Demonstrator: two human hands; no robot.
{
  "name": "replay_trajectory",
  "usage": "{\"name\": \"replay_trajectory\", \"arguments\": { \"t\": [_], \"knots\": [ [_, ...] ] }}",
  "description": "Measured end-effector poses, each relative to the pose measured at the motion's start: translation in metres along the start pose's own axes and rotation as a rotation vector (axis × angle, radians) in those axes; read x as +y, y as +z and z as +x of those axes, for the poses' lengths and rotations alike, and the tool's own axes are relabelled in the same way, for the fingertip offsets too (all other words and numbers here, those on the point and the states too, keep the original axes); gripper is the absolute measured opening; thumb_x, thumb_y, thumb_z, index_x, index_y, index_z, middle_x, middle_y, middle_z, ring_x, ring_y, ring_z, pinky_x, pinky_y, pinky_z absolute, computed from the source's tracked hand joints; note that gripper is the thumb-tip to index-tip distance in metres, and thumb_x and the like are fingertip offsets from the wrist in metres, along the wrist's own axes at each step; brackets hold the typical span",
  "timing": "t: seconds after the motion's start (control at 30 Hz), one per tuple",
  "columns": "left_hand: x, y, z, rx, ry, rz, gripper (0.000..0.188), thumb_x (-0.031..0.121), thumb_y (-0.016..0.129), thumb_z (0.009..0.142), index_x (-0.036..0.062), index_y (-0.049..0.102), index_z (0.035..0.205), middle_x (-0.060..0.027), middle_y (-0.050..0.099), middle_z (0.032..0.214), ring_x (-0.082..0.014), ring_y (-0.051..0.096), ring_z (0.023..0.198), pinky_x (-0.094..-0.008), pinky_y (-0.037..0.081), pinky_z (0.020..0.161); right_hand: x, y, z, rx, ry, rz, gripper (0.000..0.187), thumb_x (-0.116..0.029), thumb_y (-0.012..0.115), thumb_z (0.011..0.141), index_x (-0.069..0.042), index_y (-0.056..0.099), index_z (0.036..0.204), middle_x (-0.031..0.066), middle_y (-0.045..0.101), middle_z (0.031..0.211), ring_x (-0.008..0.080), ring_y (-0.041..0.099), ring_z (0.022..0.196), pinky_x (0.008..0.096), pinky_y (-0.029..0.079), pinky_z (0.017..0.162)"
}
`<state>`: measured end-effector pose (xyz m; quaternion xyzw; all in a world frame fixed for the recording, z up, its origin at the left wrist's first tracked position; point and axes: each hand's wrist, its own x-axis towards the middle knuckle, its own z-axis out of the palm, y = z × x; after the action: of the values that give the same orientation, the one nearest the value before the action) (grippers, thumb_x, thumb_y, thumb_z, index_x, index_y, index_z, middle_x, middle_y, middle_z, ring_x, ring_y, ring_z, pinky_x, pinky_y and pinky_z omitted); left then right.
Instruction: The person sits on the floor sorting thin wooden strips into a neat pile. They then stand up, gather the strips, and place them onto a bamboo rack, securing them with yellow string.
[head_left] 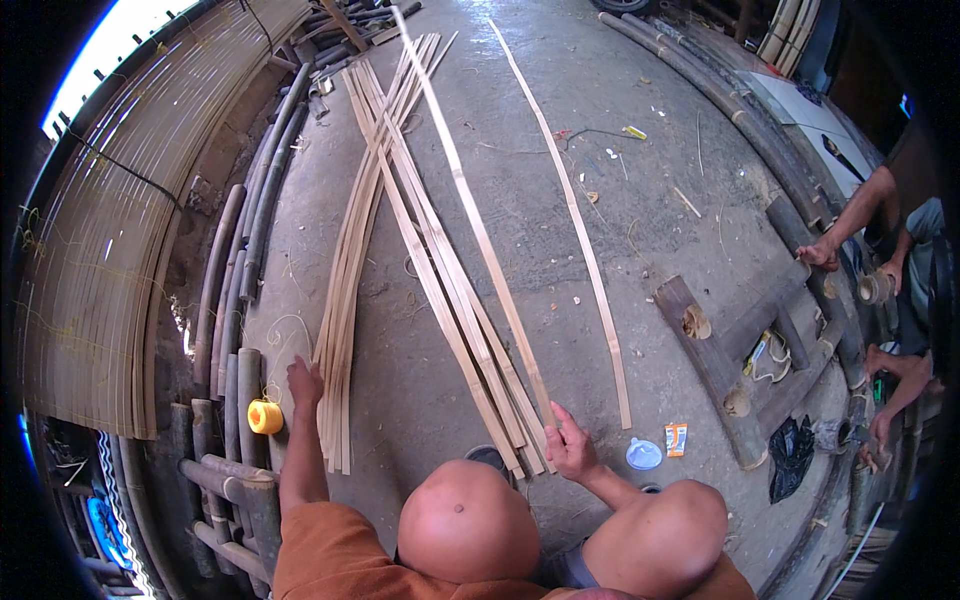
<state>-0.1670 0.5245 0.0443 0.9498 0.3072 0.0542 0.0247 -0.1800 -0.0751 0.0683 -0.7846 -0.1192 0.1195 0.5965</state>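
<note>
Far left, slatted blind (110,240): stands beyond a row of bamboo poles (219,285).
Yellow roll (265,417): sits on the near left, just beside the left forearm.
Left hand (305,382): beside the left bundle, well apart from the right hand; whether it grips or touches anything, I cannot tell.
Left bundle (338,385): long pale strips on the floor (400,440), crossing the right bundle toward the far end; likely light singly, heavier and inclined to fan out together, so best taken around the middle.
Right bundle (465,310): slants from far left to near right; probably smooth-faced, with edges that could splinter.
Held strip (462,187): runs far from the right hand; likely light, springy and whippy, stiff across its width but bending along its face. An end hold gives reach but lets the tip sway; mid-length should balance better.
Right hand (570,446): clamped on the held strip's near end, thumb and fingers around it.
Lone strip (583,225): lies apart, right of the held strip; its near end looks easiest to pinch.
Wooden frame (715,365): on the right, dark, with round holes; looks heavy and rigid.
</note>
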Motion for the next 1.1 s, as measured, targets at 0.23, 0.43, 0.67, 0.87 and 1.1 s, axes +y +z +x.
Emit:
{"name": "replay_trajectory", "arguments": {
  "t": [0.23,0.43,0.67,0.87,1.1],
  "knots": [
    [0.115,-0.013,-0.028,-0.002,0.279,-0.296,0.054,0.022,0.064,0.094,-0.0033,0.046,0.139,-0.0305,0.051,0.129,-0.044,0.052,0.12,-0.0441,0.044,0.103,0.002,0.032,0.009,-0.217,0.205,0.146,0.049,-0.023,0.049,0.103,-0.002,0.037,0.146,0.0092,0.063,0.067,0.0172,0.064,0.06,0.0341,0.052,0.06],
    [0.217,-0.072,-0.048,-0.03,0.535,-0.422,0.051,0.021,0.062,0.097,0.0016,0.046,0.142,-0.0252,0.051,0.133,-0.0381,0.053,0.124,-0.0421,0.044,0.104,0.032,0.024,0.018,-0.192,-0.096,-0.227,0.039,-0.026,0.057,0.097,-0.002,0.059,0.129,0.0181,0.067,0.083,0.0325,0.067,0.077,0.0427,0.054,0.073],
    [0.322,-0.264,-0.107,-0.447,0.897,-0.718,0.05,0.024,0.063,0.097,0.0006,0.051,0.139,-0.0216,0.057,0.129,-0.0352,0.058,0.118,-0.0421,0.046,0.101,0.071,-0.075,0.025,0.269,0.087,-0.594,0.043,-0.027,0.063,0.093,-0.003,0.056,0.128,0.023,0.057,0.113,0.0426,0.058,0.103,0.0493,0.05,0.087],
    [0.371,-0.309,-0.165,-1.137,1.598,-0.921,0.06,0.036,0.064,0.094,-0.0021,0.051,0.139,-0.0222,0.063,0.119,-0.0381,0.062,0.107,-0.0431,0.05,0.092,0.088,-0.104,0.018,0.231,0.206,-0.741,0.044,-0.022,0.071,0.085,-0.006,0.052,0.121,0.0215,0.051,0.113,0.0423,0.053,0.108,0.0479,0.049,0.089],
    [0.424,-0.289,-0.172,-1.471,1.391,-0.513,0.064,0.045,0.057,0.096,-0.0021,0.051,0.138,-0.0208,0.07,0.092,-0.0372,0.067,0.087,-0.0434,0.051,0.079,0.085,-0.12,0.046,0.177,0.488,-0.231,0.046,-0.022,0.063,0.085,-0.002,0.051,0.124,0.0252,0.065,0.092,0.0402,0.066,0.086,0.0479,0.052,0.076]
  ]
}}
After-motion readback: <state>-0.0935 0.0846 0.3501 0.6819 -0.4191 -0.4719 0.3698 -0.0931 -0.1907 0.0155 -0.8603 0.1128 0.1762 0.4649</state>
